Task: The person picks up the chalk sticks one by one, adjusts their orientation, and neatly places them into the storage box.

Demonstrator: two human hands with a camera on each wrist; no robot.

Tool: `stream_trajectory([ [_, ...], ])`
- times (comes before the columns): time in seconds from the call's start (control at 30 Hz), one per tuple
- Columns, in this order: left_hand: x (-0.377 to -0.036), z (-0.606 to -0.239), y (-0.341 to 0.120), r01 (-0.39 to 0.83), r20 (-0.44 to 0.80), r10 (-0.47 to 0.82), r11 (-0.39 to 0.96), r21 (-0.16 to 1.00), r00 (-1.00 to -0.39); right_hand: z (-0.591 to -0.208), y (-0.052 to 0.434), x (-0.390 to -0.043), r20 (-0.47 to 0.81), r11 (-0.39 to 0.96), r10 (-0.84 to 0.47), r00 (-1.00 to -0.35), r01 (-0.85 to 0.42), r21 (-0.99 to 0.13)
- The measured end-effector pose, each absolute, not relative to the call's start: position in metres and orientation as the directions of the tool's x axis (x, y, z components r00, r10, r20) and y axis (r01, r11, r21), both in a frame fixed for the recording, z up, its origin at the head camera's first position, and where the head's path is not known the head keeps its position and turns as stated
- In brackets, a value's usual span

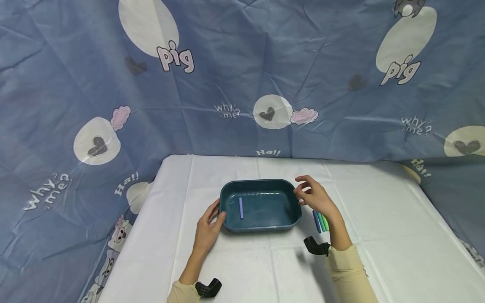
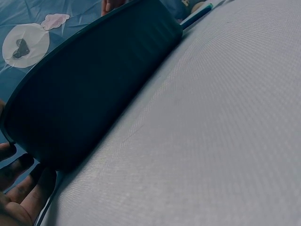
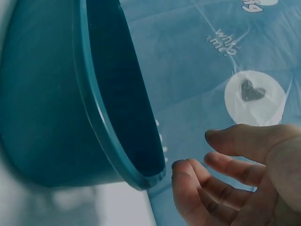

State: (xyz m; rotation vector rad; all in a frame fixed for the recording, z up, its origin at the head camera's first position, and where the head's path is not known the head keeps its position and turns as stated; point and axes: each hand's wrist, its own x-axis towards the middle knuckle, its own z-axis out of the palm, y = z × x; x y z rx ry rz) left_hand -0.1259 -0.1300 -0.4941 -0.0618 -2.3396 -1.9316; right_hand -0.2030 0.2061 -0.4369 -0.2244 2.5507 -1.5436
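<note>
Head view: a teal tray (image 1: 261,227) sits near the middle of the bench (image 1: 379,235), which is covered in a white cloth. 1 purple stick (image 1: 241,208) lies inside the tray by its left wall. The left hand (image 1: 208,229) rests against the tray's left end, thumb at the rim, fingers straight. The right hand (image 1: 314,198) hovers at the tray's right rim, fingers loosely spread and holding nothing. A few blue and green sticks (image 1: 320,221) lie on the bench just right of the tray.

Left wrist view: straight fingertips (image 2: 19,176) touch the tray's dark outer wall (image 2: 94,94).

Right wrist view: relaxed, parted fingers (image 3: 225,174) hang just beside the tray's rim (image 3: 101,122), not touching it.
</note>
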Motion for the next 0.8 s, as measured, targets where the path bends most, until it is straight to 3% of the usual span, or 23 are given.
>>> stream_trajectory([
  [0.4,-0.126,-0.491,-0.130,0.101,0.112,-0.040,0.209,0.973,-0.993,-0.425,0.224,-0.194,-0.065,0.487,-0.173,-0.983,-0.028,-0.873],
  [0.8,-0.125,-0.492,-0.129,0.094,0.107,-0.049,0.217,0.972,-0.993,-0.440,0.265,-0.193,-0.057,0.520,-0.142,-0.988,-0.025,-0.854],
])
